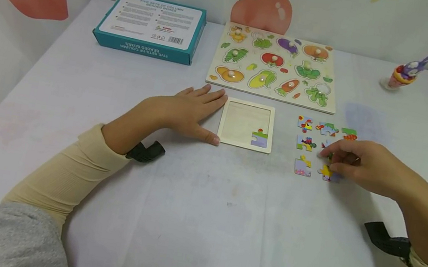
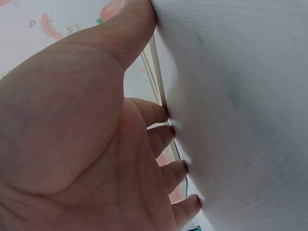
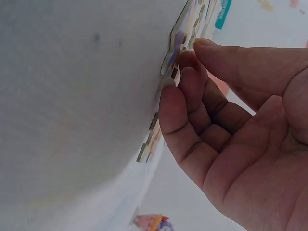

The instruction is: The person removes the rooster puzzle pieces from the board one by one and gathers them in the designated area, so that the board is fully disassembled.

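Note:
My left hand (image 1: 187, 112) lies with fingers spread on the table. Its fingertips and thumb (image 2: 139, 29) are at the left edge of a square wooden puzzle tray (image 1: 243, 147). One puzzle piece (image 1: 259, 140), green and lilac, sits in the tray's lower right corner. To the right, several loose jigsaw pieces (image 1: 303, 166) lie in rows. My right hand (image 1: 370, 166) is over these pieces, fingers bent, index finger and thumb around a partly covered middle piece (image 1: 329, 156). In the right wrist view the fingertips (image 3: 173, 91) are close to the pieces; whether they pinch one is hidden.
Behind the tray lies a vegetable peg puzzle board (image 1: 269, 96). A teal and white box (image 1: 149, 26) stands at the back left. At the far right is a small purple figure in a cup (image 1: 404, 76). A wall with printed fruit (image 1: 261, 11) borders the table's back.

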The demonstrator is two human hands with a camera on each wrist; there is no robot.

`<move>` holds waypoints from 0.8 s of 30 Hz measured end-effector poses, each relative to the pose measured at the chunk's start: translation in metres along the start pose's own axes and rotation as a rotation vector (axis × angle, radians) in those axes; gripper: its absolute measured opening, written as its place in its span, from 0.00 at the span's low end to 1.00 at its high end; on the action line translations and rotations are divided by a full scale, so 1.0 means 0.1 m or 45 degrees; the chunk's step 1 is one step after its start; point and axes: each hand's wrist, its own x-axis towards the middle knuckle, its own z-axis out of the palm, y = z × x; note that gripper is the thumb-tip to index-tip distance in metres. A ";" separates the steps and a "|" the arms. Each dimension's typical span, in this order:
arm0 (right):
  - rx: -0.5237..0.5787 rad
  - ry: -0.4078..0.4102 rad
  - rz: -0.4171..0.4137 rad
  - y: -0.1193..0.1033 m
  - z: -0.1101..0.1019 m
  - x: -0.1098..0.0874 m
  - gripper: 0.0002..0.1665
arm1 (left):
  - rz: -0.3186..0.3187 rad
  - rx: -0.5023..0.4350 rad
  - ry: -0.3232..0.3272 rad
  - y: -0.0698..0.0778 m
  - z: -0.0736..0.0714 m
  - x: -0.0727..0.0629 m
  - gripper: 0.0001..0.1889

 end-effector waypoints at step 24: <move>-0.133 -0.091 0.061 -0.12 -0.01 0.03 0.13 | 0.005 -0.004 -0.007 -0.03 0.01 0.01 0.59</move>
